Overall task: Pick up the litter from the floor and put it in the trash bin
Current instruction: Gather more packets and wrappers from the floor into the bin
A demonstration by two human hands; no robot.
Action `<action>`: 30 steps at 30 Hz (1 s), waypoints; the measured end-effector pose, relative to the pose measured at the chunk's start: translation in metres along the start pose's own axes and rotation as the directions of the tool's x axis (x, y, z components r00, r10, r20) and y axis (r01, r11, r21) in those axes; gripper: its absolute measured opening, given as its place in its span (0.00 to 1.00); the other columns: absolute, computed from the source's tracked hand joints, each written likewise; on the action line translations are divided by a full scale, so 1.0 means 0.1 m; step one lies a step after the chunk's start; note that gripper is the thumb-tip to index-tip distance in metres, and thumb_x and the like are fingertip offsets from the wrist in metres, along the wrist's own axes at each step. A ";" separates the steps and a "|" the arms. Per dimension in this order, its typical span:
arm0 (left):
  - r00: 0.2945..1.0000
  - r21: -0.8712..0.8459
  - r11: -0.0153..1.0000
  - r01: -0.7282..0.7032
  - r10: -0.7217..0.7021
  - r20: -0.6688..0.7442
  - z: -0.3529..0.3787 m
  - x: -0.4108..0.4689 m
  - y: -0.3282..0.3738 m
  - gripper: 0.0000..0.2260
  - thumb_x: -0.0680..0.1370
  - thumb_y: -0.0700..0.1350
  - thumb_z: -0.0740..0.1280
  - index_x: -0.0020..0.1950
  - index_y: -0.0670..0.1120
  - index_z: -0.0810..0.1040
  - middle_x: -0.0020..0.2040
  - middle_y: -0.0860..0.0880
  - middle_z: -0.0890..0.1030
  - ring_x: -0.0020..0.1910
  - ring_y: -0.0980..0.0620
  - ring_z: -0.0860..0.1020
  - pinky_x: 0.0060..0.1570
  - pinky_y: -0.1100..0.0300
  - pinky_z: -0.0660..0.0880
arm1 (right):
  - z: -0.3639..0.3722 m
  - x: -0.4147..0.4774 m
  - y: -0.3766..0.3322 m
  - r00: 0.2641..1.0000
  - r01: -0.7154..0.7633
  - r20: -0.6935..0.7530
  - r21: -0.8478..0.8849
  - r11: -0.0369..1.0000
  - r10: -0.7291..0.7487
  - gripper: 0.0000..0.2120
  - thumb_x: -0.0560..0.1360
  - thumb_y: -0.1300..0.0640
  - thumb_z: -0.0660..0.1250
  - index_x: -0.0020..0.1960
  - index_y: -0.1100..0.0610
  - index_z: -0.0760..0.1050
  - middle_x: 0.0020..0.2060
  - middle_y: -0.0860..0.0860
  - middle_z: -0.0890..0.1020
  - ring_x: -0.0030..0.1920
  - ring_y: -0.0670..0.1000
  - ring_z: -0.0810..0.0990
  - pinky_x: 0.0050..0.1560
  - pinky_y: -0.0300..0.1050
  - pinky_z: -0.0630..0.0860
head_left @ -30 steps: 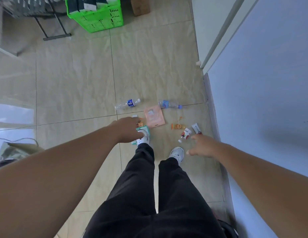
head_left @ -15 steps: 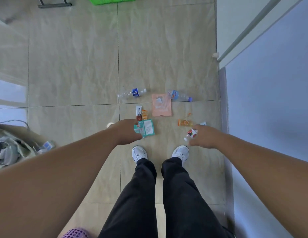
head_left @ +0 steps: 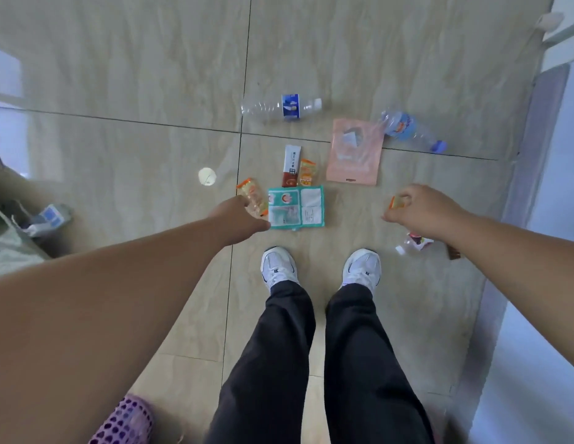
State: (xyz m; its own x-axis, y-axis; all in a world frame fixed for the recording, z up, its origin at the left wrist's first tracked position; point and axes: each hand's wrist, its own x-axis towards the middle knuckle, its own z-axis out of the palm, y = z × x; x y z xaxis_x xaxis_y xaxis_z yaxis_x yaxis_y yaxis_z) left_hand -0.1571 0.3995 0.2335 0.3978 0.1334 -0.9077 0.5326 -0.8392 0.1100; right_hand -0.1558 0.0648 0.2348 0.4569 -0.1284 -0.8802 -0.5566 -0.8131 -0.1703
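Note:
Litter lies on the tiled floor ahead of my white shoes: a teal packet (head_left: 297, 208), a red-and-white sachet (head_left: 291, 166), a small orange wrapper (head_left: 307, 173), a pink pouch (head_left: 354, 152), a clear bottle (head_left: 279, 107) and a crushed blue-labelled bottle (head_left: 407, 128). My left hand (head_left: 244, 216) hovers left of the teal packet, fingers pinching a clear orange-edged wrapper (head_left: 252, 195). My right hand (head_left: 420, 209) is closed on another orange wrapper (head_left: 396, 201). A tiny red-labelled bottle (head_left: 413, 241) lies under my right wrist. A purple perforated basket (head_left: 125, 421) shows at the bottom left.
A wall and doorframe (head_left: 535, 155) run along the right side. A grey bag (head_left: 10, 245) with a blue-white pack (head_left: 50, 216) sits at the left edge. A small white disc (head_left: 207, 176) lies on the tile left of the litter.
The view has tilted down towards my feet. My right hand has closed on the orange wrapper that lay on the floor. An orange-edged wrapper now shows in my left fingers.

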 end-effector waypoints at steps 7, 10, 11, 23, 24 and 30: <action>0.987 -0.291 0.944 0.153 -0.160 0.000 0.59 1.13 -0.42 0.39 0.71 0.58 0.76 0.76 0.45 0.65 0.69 0.45 0.75 0.62 0.43 0.78 0.61 0.51 0.74 | 0.42 1.18 -0.07 0.996 -0.067 -0.057 0.064 0.996 0.071 0.19 0.71 0.44 0.75 0.48 0.59 0.79 0.36 0.55 0.83 0.31 0.53 0.78 0.32 0.43 0.70; 0.985 -0.318 0.936 0.148 -0.168 -0.037 0.75 1.56 -0.46 0.40 0.70 0.58 0.77 0.76 0.45 0.65 0.66 0.46 0.77 0.58 0.44 0.79 0.55 0.52 0.76 | 0.54 1.62 -0.07 0.990 -0.087 -0.102 0.093 0.992 0.097 0.13 0.72 0.46 0.75 0.43 0.55 0.77 0.37 0.54 0.80 0.34 0.54 0.78 0.33 0.43 0.68; 0.982 -0.343 0.927 0.154 -0.183 -0.051 0.81 1.68 -0.46 0.39 0.70 0.58 0.77 0.75 0.44 0.66 0.59 0.48 0.79 0.55 0.45 0.79 0.46 0.56 0.75 | 0.57 1.76 -0.08 0.988 -0.089 -0.118 0.105 0.990 0.102 0.12 0.72 0.47 0.74 0.43 0.55 0.77 0.41 0.55 0.81 0.38 0.55 0.79 0.35 0.45 0.70; 0.815 -0.439 0.796 0.417 -0.541 -0.206 1.72 2.58 -0.09 0.59 0.61 0.65 0.79 0.79 0.42 0.51 0.71 0.41 0.63 0.70 0.41 0.65 0.70 0.47 0.65 | 0.91 3.03 -0.02 0.841 -0.347 -0.320 0.303 0.888 0.437 0.51 0.68 0.41 0.78 0.78 0.61 0.54 0.75 0.61 0.64 0.73 0.62 0.67 0.67 0.58 0.73; 0.794 -0.423 0.793 0.439 -0.563 -0.231 1.75 2.61 -0.08 0.58 0.61 0.65 0.79 0.78 0.41 0.52 0.71 0.41 0.63 0.69 0.41 0.65 0.69 0.47 0.64 | 0.93 3.08 -0.03 0.829 -0.360 -0.336 0.289 0.887 0.447 0.52 0.67 0.43 0.79 0.78 0.61 0.53 0.75 0.61 0.63 0.73 0.62 0.67 0.68 0.57 0.72; 0.845 -0.630 0.732 0.260 -0.488 -0.219 1.73 2.78 -0.18 0.25 0.70 0.53 0.78 0.59 0.44 0.71 0.56 0.45 0.82 0.51 0.44 0.82 0.48 0.51 0.80 | 1.04 3.19 -0.08 0.864 -0.264 -0.331 0.346 0.900 0.380 0.40 0.70 0.58 0.78 0.74 0.64 0.62 0.71 0.59 0.75 0.69 0.59 0.76 0.64 0.50 0.75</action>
State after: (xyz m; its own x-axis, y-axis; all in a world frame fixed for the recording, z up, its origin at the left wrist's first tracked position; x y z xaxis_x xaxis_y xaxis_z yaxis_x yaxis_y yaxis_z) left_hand -0.1858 0.3607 -0.0909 0.2396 0.6380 -0.7318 0.9638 -0.2474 0.0999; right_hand -0.0774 0.0896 -0.0904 0.4125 -0.6080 -0.6784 -0.8617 -0.5019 -0.0742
